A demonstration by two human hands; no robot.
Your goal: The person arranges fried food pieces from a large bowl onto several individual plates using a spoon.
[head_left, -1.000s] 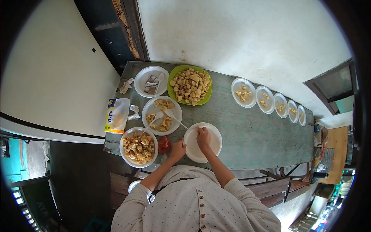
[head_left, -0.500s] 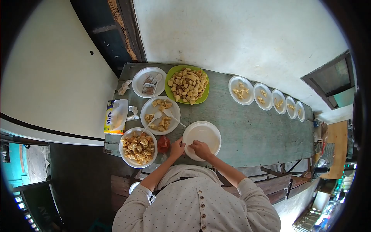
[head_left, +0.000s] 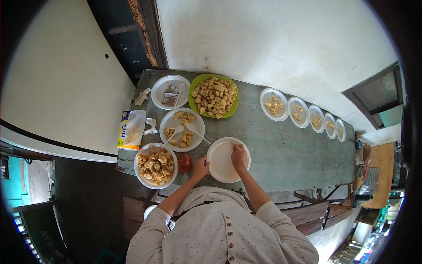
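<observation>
A white foam plate [head_left: 220, 169] with nothing on it lies at the table's near edge in front of me. My left hand [head_left: 201, 168] is closed on its left rim. Over the plate's upper right part is my right hand [head_left: 238, 157], fingers bent and pressed together; what they hold, if anything, is hidden. Just left of my left hand sits a small red bag [head_left: 184, 163]. A plate heaped with folded fried snacks [head_left: 156, 167] stands farther left. Behind it, another plate [head_left: 196, 119] carries more such pieces and two white plastic spoons [head_left: 178, 130].
A green dish [head_left: 192, 103] piled with round fried pieces stands at the back. Beside it, a white plate [head_left: 159, 102] holds small packets and a spoon. A tissue pack [head_left: 132, 130] is at the left edge. Several plates with small portions, including one nearest [head_left: 267, 105], line the wall side.
My right hand has moved from the plate's left part to its upper right. My left hand stays at the left rim.
</observation>
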